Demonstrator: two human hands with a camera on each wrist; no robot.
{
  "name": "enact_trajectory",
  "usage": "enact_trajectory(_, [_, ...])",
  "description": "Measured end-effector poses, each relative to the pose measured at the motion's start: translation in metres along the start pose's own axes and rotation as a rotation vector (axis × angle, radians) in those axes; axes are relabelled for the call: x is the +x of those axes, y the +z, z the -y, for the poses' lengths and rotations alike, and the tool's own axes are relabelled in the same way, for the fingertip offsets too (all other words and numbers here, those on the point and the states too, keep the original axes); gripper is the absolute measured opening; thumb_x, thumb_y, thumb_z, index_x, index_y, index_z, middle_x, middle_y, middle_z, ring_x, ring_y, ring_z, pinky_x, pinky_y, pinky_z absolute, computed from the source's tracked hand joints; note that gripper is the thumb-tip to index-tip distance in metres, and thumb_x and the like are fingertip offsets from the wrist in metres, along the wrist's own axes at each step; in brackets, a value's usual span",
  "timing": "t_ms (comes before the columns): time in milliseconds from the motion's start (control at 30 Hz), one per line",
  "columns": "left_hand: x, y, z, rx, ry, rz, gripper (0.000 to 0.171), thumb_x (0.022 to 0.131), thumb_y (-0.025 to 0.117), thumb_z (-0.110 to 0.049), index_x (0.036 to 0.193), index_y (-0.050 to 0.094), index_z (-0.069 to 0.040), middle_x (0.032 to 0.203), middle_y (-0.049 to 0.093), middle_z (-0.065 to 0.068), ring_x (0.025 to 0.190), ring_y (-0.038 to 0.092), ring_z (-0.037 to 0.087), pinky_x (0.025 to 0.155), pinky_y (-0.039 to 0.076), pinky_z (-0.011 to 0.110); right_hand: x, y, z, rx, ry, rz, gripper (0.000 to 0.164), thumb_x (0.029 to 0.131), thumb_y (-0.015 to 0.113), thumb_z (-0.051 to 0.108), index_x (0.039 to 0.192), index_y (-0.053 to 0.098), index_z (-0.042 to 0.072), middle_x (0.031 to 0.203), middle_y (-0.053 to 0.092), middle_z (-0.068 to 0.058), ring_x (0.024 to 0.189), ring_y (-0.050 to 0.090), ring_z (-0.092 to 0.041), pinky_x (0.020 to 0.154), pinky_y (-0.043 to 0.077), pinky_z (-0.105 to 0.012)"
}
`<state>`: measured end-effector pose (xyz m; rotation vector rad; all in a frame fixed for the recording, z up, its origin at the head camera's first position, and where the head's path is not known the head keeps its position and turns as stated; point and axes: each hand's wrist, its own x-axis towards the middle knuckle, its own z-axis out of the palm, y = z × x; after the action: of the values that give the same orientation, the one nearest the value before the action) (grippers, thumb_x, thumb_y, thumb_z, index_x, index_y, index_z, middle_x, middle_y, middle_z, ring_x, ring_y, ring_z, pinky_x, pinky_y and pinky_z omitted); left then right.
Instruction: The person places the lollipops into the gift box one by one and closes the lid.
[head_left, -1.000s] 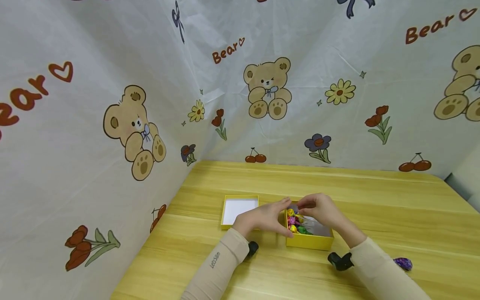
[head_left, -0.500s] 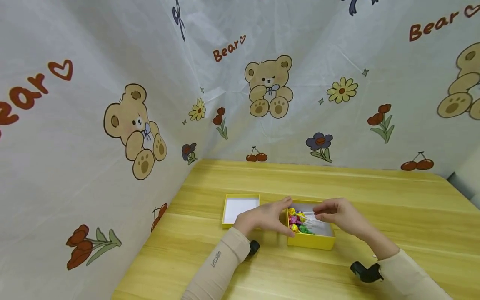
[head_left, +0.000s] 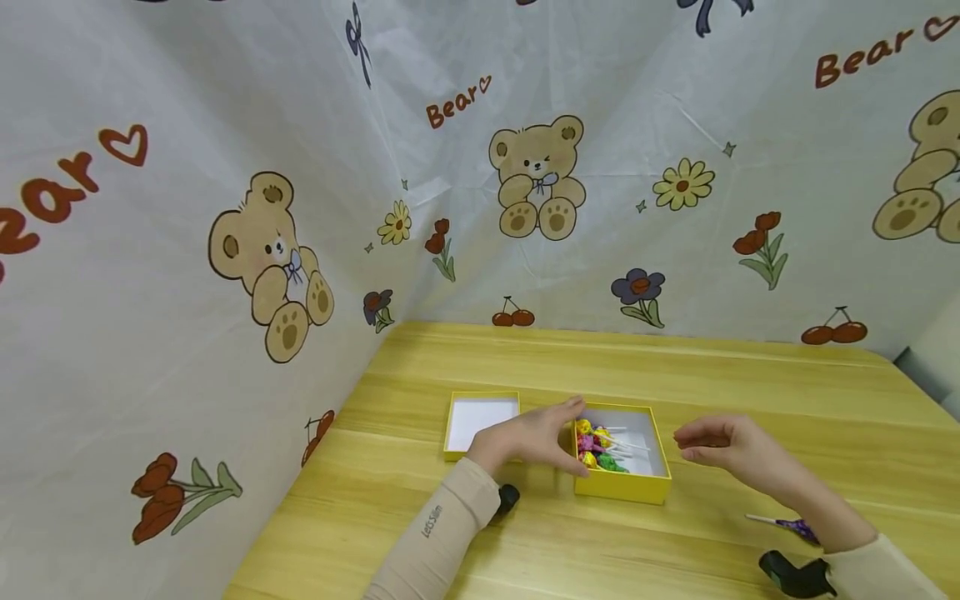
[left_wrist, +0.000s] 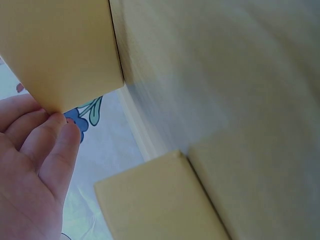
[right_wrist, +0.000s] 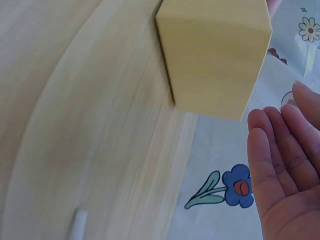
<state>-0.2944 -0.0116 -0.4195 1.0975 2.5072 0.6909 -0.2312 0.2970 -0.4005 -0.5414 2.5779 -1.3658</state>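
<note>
A yellow box (head_left: 622,487) with a pale inside lies on the wooden table with its top off. Several wrapped lollipops (head_left: 589,443) fill its left half, heads to the left and white sticks to the right. My left hand (head_left: 528,435) holds the box at its left end, thumb by the front corner and fingers by the back one; in the left wrist view its fingertips (left_wrist: 57,120) meet the box's edge. To the right of the box hovers my right hand (head_left: 738,450), with nothing in it. A purple lollipop (head_left: 799,528) lies on the table beneath the right forearm.
The box lid (head_left: 480,415), white inside with yellow edges, lies left of the box, partly behind the left hand. Black wrist cameras (head_left: 795,575) sit by both sleeves. A bear-print sheet (head_left: 450,167) hangs behind the table and along its left side.
My right hand has come out of the box and moved right, past its right edge. The purple lollipop shows again beneath that forearm. The left hand has stayed on the box.
</note>
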Motion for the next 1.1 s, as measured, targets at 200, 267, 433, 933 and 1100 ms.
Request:
enact_trajectory(200, [0.001,0.001,0.0,0.001,0.004,0.012,0.099,0.069,0.061,-0.061,0.143,0.006,-0.026,0.149,-0.002,-0.014,0.136,0.008,0.007,0.109,0.023,0.03,-0.018,-0.009,-0.009,-0.024,-0.019,0.015,0.04,0.087,0.056,0.019,0.114,0.052,-0.01,0.109,0.056,-0.028,0.088,0.062,-0.006,0.071,0.052,-0.022])
enact_trajectory(267, [0.0,0.001,0.0,0.01,0.004,0.012,0.099,0.07,0.061,-0.061,0.143,0.006,-0.025,0.149,-0.002,-0.014,0.136,0.008,0.007,0.109,0.023,0.03,-0.023,-0.011,-0.013,-0.028,-0.018,0.019,0.04,0.087,0.056,0.019,0.114,0.051,-0.01,0.109,0.056,-0.029,0.089,0.061,-0.005,0.07,0.052,-0.022])
enact_trajectory(433, [-0.001,0.0,-0.002,0.021,-0.006,0.015,0.099,0.069,0.061,-0.061,0.143,0.006,-0.025,0.149,-0.002,-0.013,0.136,0.009,0.008,0.109,0.023,0.031,-0.033,-0.017,-0.022,-0.061,-0.008,0.048,0.043,0.087,0.056,0.02,0.118,0.049,-0.009,0.112,0.053,-0.028,0.091,0.059,-0.002,0.07,0.052,-0.023])
enact_trajectory(933, [0.001,0.0,-0.001,0.029,-0.005,0.005,0.099,0.069,0.06,-0.063,0.143,0.005,-0.028,0.148,-0.003,-0.016,0.136,0.009,0.007,0.109,0.023,0.031,-0.066,-0.042,-0.059,-0.081,0.064,0.128,0.046,0.087,0.054,0.014,0.121,0.042,-0.015,0.111,0.053,-0.027,0.091,0.053,0.01,0.07,0.051,-0.02])
enact_trajectory(1100, [0.001,0.0,-0.002,0.03,-0.001,0.006,0.098,0.069,0.061,-0.062,0.143,0.006,-0.027,0.148,-0.002,-0.015,0.136,0.01,0.007,0.108,0.024,0.031,-0.077,-0.047,-0.072,-0.102,0.069,0.139,0.049,0.083,0.06,0.013,0.119,0.043,-0.017,0.109,0.057,-0.022,0.089,0.052,0.012,0.068,0.05,-0.019])
